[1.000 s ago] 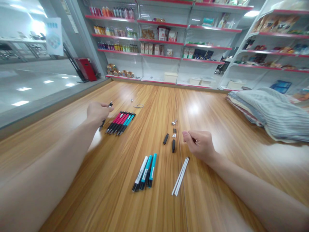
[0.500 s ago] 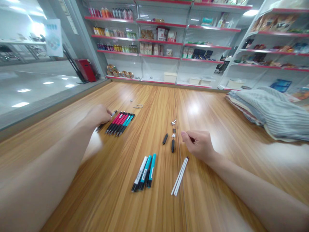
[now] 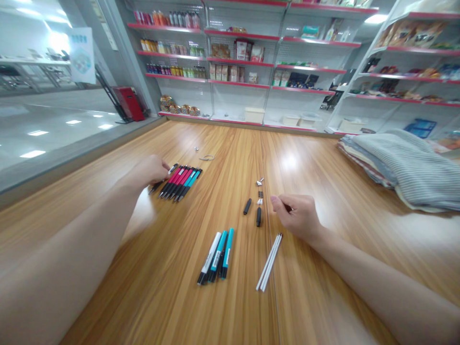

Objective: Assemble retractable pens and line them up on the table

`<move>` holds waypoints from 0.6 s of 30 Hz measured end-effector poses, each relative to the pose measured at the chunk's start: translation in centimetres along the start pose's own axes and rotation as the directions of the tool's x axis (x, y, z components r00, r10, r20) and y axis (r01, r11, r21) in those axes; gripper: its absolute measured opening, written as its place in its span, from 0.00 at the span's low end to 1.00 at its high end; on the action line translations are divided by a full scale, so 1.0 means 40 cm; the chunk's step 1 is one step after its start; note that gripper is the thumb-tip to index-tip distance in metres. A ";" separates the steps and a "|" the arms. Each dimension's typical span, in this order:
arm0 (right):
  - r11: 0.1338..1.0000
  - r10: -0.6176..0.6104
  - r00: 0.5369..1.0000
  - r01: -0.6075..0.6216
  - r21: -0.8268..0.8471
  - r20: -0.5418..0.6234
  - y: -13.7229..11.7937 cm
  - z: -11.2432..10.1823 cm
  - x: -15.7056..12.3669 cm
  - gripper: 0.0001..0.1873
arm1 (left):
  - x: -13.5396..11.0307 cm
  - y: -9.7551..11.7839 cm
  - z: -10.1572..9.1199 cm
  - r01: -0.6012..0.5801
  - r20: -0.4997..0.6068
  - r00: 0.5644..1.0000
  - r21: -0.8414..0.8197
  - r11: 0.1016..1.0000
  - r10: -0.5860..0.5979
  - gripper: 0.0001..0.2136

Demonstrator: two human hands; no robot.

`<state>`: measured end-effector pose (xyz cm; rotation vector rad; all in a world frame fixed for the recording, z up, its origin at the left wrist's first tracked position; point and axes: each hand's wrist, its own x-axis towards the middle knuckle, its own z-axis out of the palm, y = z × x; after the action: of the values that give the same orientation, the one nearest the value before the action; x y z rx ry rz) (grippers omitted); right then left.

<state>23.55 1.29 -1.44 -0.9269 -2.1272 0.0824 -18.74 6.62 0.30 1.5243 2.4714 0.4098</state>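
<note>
At the left end of a row of red and teal pens (image 3: 182, 178), my left hand (image 3: 153, 170) has its fingers closed on a pen (image 3: 173, 168) with a dark tip end; the hand covers the pen's middle. My right hand (image 3: 296, 211) rests on the table in a loose fist, and whatever its palm may hold is hidden. Just left of it lie two black pen grips (image 3: 258, 217), small white tips (image 3: 259, 201), small dark pieces (image 3: 260, 194) and small metal parts (image 3: 259, 182). Nearer me are white refills (image 3: 269, 263) and several teal and white pen barrels (image 3: 217, 256).
A thin loop (image 3: 207, 157) and a small shiny piece (image 3: 196, 149) lie beyond the pen row. Folded cloths (image 3: 406, 165) are stacked at the right on the wooden table (image 3: 161, 282). Stocked shelves (image 3: 237, 62) stand behind the table.
My left hand has shifted slightly right with its pen, bringing it closer alongside the row. My right hand has stayed in place.
</note>
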 end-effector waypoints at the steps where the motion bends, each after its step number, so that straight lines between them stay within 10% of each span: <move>1: 1.000 -0.001 1.000 0.001 -0.001 -0.001 0.000 0.000 0.000 0.21 | -0.007 0.008 -0.004 0.029 0.038 0.999 -0.004 1.000 -0.029 0.15; 18: 1.000 -0.001 1.000 0.001 -0.004 -0.001 0.000 0.001 -0.001 0.22 | -0.032 0.025 -0.010 0.026 0.098 0.995 -0.014 1.000 -0.025 0.13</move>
<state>23.53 1.27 -1.48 -0.9284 -2.1274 0.0773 -17.46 5.87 1.08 1.4690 2.4045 0.3402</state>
